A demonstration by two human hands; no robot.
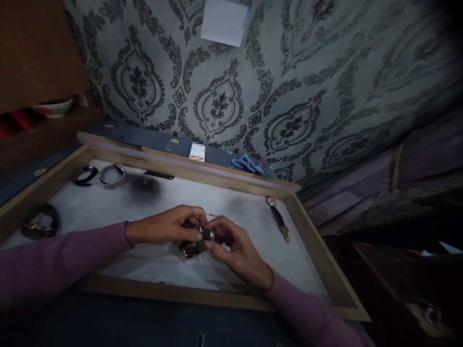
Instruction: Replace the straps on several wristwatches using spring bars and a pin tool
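Observation:
Over the middle of the wooden tray [314,246], both hands pinch a wristwatch [188,249] with a dark strap. My left hand [173,225] has its thumb and fingers closed on the strap from the left. From the other side, my right hand [231,241] grips the strap close to a shiny metal piece, perhaps the buckle. The round, gold-toned watch case hangs just below the fingers; whether it touches the tray floor I cannot tell. Behind the fingertips shows a thin metal sliver, too small to name.
Inside the tray lie a black-strapped watch [86,175], a grey band watch [113,176], a dark watch [40,222], a gold-and-black watch [278,218] and a flat black strip [158,175]. Beyond its back rim are a small white box [197,152] and a blue cloth [248,164].

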